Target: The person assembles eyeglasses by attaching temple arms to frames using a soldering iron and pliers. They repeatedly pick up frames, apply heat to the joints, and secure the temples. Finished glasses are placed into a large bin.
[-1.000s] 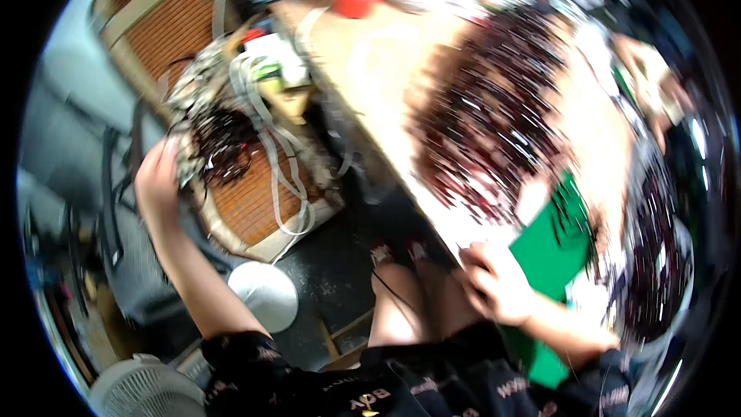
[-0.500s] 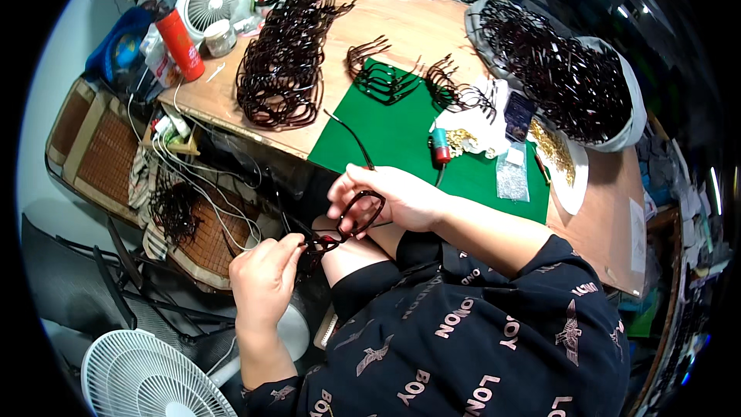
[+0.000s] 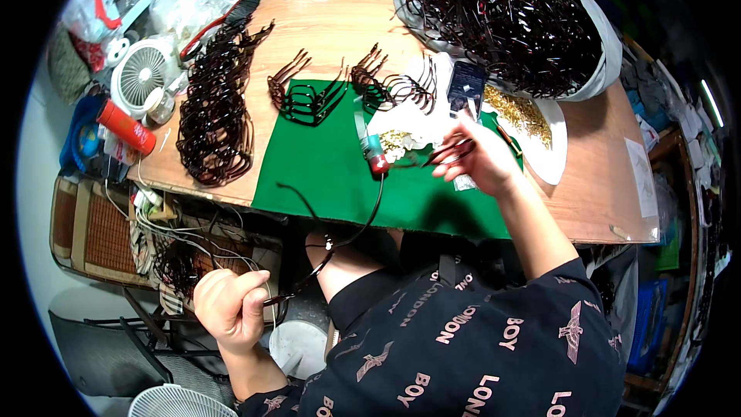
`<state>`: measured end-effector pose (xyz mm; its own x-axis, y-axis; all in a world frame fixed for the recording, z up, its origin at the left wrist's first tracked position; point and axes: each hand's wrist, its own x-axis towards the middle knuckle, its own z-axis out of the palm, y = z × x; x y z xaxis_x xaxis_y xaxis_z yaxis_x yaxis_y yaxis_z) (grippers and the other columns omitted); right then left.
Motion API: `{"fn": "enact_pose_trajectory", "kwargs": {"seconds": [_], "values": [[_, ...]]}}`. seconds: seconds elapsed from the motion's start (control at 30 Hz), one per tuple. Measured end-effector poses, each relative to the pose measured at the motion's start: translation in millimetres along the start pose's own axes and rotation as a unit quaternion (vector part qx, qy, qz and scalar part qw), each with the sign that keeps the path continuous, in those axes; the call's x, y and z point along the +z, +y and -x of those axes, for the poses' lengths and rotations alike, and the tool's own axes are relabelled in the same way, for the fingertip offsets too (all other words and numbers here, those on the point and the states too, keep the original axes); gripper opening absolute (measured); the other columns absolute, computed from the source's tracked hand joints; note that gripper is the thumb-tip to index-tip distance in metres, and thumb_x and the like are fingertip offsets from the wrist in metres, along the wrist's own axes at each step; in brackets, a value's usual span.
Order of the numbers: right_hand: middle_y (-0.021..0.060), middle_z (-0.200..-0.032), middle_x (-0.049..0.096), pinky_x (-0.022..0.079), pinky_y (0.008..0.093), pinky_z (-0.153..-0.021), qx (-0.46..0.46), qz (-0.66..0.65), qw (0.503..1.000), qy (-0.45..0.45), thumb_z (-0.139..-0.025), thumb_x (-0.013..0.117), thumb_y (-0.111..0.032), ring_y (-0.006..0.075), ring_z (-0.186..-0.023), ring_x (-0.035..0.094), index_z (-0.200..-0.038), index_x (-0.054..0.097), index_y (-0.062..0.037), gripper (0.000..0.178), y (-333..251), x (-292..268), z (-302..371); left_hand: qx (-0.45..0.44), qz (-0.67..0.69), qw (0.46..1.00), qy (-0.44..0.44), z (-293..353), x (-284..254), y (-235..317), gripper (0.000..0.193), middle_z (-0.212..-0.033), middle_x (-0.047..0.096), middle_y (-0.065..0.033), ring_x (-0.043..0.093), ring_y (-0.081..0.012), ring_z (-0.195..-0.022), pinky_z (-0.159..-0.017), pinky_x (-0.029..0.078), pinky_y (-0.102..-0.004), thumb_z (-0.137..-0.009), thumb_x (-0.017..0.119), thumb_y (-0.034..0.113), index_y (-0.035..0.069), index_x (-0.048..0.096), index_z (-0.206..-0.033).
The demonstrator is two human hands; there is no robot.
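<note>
My left hand [image 3: 231, 305] is closed on a dark eyeglass frame [image 3: 297, 287] above my lap, with thumb and fingers pinching its near end. The frame's temples reach up toward the green mat [image 3: 309, 158]; a small bright spot shows at a hinge. Over the mat's right part, my right hand [image 3: 482, 158] is raised with fingers bent around a thin dark thing, too blurred to name. Close to it are a white sheet with small gold-coloured parts [image 3: 394, 141], a dark phone [image 3: 466, 85] and a teal and red cylinder [image 3: 376, 156].
Dark eyeglass frames [image 3: 216, 123] lie in a long row on the left. Smaller groups of frames [image 3: 312, 104] rest at the mat's far edge. A large grey bag [image 3: 610, 54] overflows with dark frames or parts. Left are a white fan [image 3: 145, 73] and a red can [image 3: 127, 127].
My right hand has left the eyeglass frame and moved right and away, over the mat. My left hand has moved left and down, still holding the frame. The view has shifted.
</note>
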<state>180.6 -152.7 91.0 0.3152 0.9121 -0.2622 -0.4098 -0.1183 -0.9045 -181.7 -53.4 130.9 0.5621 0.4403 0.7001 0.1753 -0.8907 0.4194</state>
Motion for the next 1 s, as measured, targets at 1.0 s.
{"fn": "enact_pose_trajectory", "kwargs": {"seconds": [1.0], "values": [[0.0055, -0.081, 0.058, 0.045, 0.0202, -0.056, -0.144, 0.205, 0.964, -0.083, -0.077, 0.067, 0.001, 0.0096, -0.065, 0.056, -0.086, 0.059, 0.0011, 0.012, 39, 30, 78, 0.124, 0.174, 0.967, -0.141, -36, 160, 23, 0.055, -0.078, 0.054, -0.0055, 0.052, -0.0217, -0.063, -0.054, 0.041, -0.0313, -0.065, 0.071, 0.044, 0.002, 0.063, -0.100]]}}
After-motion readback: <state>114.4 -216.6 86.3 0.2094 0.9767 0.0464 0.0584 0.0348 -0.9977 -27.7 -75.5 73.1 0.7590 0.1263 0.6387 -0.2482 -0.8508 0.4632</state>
